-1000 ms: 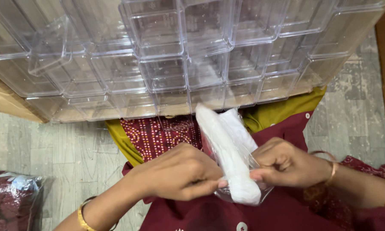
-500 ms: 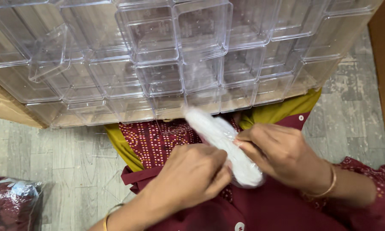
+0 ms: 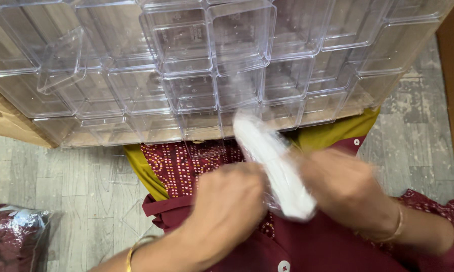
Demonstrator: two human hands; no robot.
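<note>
left hand (image 3: 232,206) – right hand (image 3: 345,189) | white roll (image 3: 275,163) between (blurred – grip unclear)

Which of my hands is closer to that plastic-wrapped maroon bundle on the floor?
Left. The left hand is nearer the bundle at the lower left; the right hand is across the white roll.

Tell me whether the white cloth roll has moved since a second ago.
Yes. The white cloth roll has tilted, its top end swinging leftward beneath the stacked clear plastic boxes, held between both hands.
</note>
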